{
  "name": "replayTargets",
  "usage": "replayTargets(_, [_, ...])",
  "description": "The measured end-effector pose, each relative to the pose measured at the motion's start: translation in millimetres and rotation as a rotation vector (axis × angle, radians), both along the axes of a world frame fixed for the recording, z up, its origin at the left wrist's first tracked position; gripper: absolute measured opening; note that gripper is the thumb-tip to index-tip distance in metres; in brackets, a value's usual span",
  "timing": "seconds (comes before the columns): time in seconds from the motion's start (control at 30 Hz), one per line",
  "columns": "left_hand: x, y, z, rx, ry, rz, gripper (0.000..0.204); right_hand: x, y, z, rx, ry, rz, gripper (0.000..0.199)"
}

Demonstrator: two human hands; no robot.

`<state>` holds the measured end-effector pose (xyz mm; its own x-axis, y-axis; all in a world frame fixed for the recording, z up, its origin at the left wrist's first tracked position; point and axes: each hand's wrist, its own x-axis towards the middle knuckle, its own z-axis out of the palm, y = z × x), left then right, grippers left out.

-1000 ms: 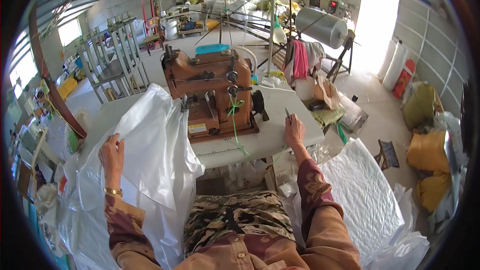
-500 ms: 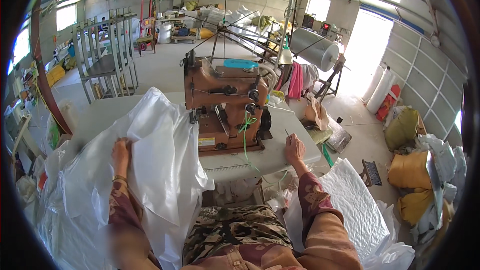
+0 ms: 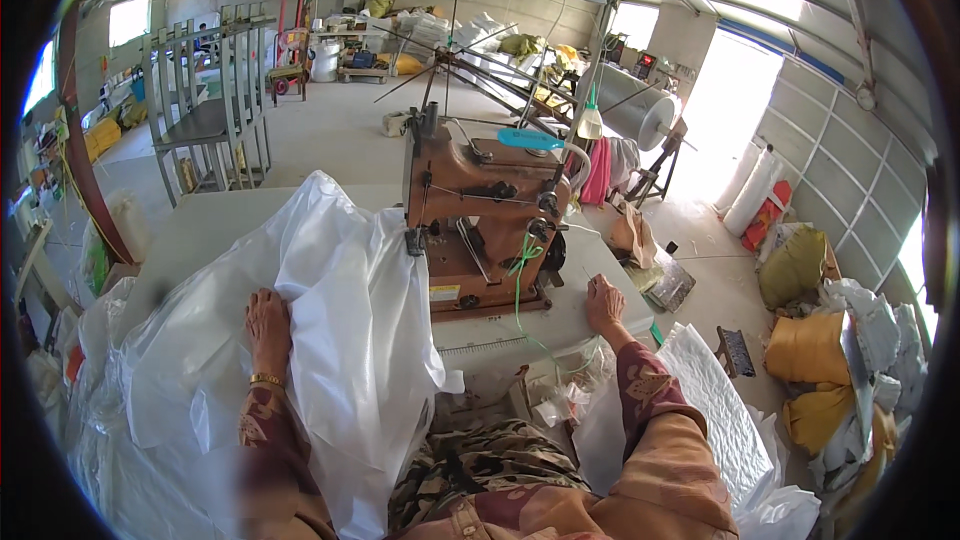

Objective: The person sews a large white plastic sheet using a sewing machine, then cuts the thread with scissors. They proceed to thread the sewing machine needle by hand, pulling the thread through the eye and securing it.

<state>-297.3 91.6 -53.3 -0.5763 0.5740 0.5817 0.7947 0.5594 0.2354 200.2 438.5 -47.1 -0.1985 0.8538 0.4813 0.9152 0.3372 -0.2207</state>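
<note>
The white sheet [image 3: 345,310] stretches near to far along the left of the surface [image 3: 205,240] beside the sewing machine [image 3: 490,205], under the nearer left hand [image 3: 268,325], the right hand [image 3: 604,303] well apart, curled; whether either grips anything, I cannot tell.

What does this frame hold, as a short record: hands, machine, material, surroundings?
Left hand: on the white sheet
Right hand: at the table's right side; grip unclear
Machine: brown sewing machine, green thread hanging in front
Material: white sheet, rumpled, left of the machine
Right: white sheeting beside the forearm
Background: grey roll near the bright doorway
</note>
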Motion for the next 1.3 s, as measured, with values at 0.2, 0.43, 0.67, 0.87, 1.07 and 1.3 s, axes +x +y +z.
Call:
replayTargets(0.2, [4.2,0.0,9.5,-0.022,-0.011,-0.009,0.015,0.7,18.2,-3.5,0.024,0.011,0.060,0.020])
replayTargets(0.43, [3.8,1.6,8.2,-0.044,-0.046,0.005,0.013,-1.1,20.6,0.7,0.002,0.012,0.102,0.022])
replayTargets(0.67, [4.9,1.5,10.3,-0.017,-0.048,-0.012,0.013,-4.2,13.7,8.9,-0.029,-0.017,0.096,0.025])
replayTargets(0.87, [9.7,1.2,15.3,0.003,-0.046,-0.018,0.013,-2.4,17.4,5.8,-0.024,-0.025,0.097,0.026])
replayTargets(1.07, [10.3,0.7,13.5,0.030,-0.040,-0.019,0.012,-2.3,15.6,7.1,-0.032,-0.012,0.109,0.026])
replayTargets(1.3, [8.8,-0.7,12.6,0.021,-0.024,-0.017,0.013,-0.3,20.3,2.8,-0.024,-0.017,0.112,0.026])
